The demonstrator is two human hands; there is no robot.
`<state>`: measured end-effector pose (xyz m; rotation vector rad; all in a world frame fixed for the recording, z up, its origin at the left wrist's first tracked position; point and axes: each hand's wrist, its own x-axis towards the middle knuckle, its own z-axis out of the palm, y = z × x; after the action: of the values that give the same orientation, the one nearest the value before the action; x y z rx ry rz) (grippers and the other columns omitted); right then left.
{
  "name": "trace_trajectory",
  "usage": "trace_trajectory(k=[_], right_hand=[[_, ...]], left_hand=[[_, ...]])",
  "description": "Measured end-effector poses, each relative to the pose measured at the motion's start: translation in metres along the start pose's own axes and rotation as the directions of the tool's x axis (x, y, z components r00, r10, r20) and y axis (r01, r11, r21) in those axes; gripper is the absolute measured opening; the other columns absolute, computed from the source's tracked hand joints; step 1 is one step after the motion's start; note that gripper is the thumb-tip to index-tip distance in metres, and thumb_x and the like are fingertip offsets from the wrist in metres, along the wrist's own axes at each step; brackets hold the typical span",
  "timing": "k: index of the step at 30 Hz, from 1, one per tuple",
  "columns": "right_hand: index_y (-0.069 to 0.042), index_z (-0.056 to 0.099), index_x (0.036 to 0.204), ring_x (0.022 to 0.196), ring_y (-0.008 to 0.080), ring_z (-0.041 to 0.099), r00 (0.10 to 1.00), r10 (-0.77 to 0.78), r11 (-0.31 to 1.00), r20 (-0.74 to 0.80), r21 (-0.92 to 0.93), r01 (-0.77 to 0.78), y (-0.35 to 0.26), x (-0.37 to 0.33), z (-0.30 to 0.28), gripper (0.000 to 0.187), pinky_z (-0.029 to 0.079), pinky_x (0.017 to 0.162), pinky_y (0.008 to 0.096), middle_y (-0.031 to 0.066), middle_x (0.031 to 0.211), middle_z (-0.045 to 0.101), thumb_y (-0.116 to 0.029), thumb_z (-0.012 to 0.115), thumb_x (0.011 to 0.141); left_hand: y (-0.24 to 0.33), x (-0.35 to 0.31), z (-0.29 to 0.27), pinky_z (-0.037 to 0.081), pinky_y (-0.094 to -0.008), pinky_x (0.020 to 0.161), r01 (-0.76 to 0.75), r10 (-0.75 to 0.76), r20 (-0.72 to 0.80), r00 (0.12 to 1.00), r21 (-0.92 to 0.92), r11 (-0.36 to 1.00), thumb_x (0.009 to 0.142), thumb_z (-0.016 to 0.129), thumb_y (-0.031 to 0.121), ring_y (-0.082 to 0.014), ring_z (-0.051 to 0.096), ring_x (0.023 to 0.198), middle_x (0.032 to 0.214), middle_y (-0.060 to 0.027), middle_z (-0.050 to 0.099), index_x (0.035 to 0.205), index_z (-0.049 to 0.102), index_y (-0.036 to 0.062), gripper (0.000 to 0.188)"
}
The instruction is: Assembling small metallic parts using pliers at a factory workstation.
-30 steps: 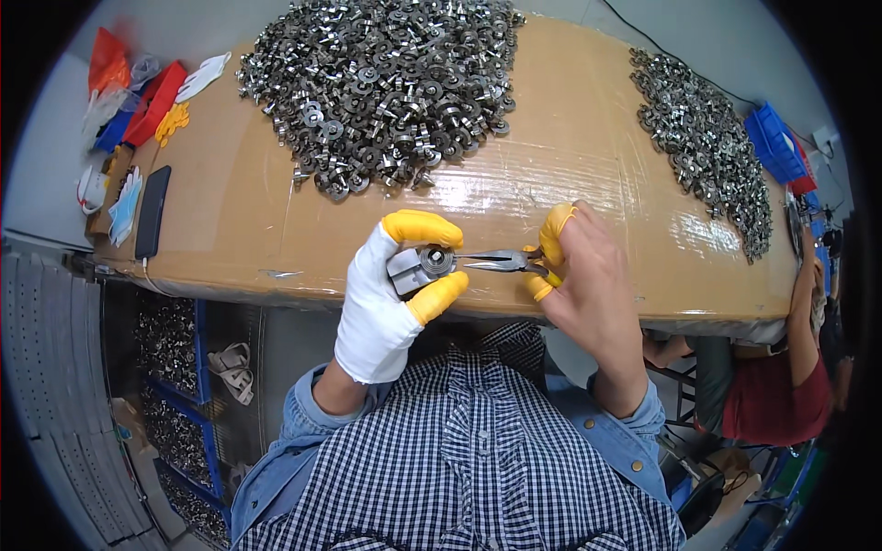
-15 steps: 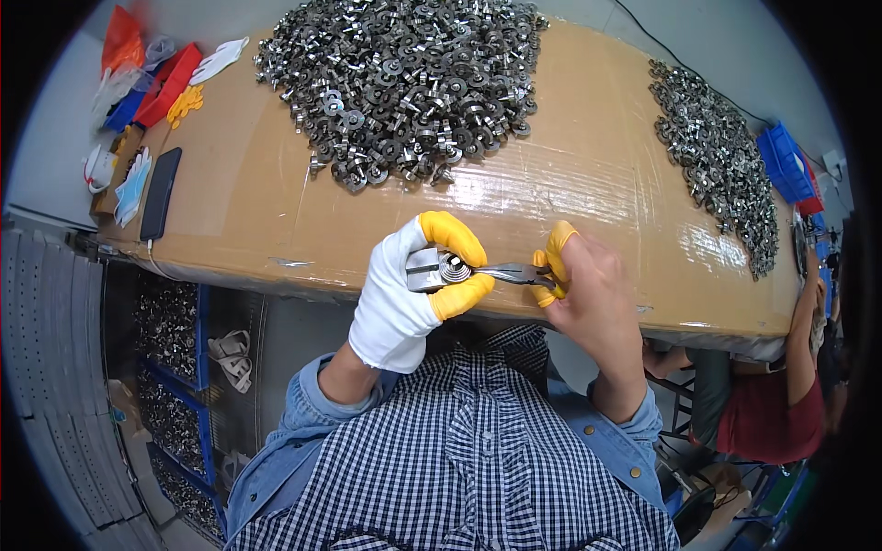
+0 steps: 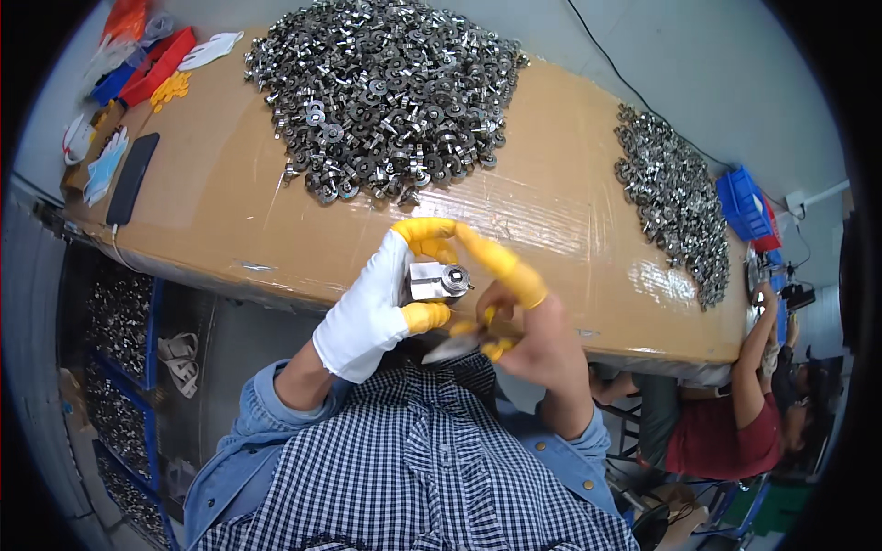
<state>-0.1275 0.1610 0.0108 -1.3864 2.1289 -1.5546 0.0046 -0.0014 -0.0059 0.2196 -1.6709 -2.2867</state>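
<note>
My left hand (image 3: 366,308), in a white glove with yellow fingertips, is closed round a small metal block (image 3: 425,281). A round part with a square centre (image 3: 454,278) sits at the block's right end. My right hand (image 3: 544,344) wears yellow finger covers and grips pliers (image 3: 450,350), blurred by motion, whose jaws point left below the block. The right index finger stretches up and left, close to the left fingertips above the block. Beyond my hands lies a large pile of small metal parts with round discs (image 3: 386,110).
A second heap of metal parts (image 3: 675,202) lies at the right, before a blue basket (image 3: 742,204). A phone (image 3: 134,179), face mask (image 3: 106,167) and red bin (image 3: 158,69) are at the left. Blue crates (image 3: 152,340) of parts stand below. Another person (image 3: 726,432) works at the right.
The pliers have moved away from the round part, down and left with my right hand. The coiled spring seen there earlier now looks flattened or seated. My view has shifted slightly right.
</note>
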Motion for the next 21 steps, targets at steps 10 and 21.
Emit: trace_trajectory(k=[10,21], right_hand=[[-0.002,0.065,0.11,0.06,0.009,0.051,0.989,-0.037,0.999,0.143,-0.031,0.041,-0.018,-0.007,0.001,0.045,0.04,0.055,0.0193,0.002,0.074,0.063,0.002,0.072,0.065],[-0.001,0.069,0.096,0.064,0.0104,0.052,0.998,-0.051,0.999,-0.043,-0.016,0.05,-0.038,-0.002,-0.004,0.026,0.041,0.059,0.0211,0.0042,0.077,0.064,-0.002,0.072,0.07]], left_hand=[[0.004,-0.007,0.002,0.049,-0.0246,0.074,0.079,-0.083,-0.042,0.996,-0.085,0.993,0.071,0.066,-0.01,-0.0153,0.057,0.091,0.109,-0.0094,0.052,0.131,0.038,0.0091,0.069],[0.017,-0.012,0.006,0.049,-0.0239,0.073,0.099,-0.101,-0.022,0.995,-0.095,0.991,0.066,0.072,-0.011,-0.0153,0.058,0.088,0.103,-0.0082,0.052,0.116,0.045,0.0068,0.06]])
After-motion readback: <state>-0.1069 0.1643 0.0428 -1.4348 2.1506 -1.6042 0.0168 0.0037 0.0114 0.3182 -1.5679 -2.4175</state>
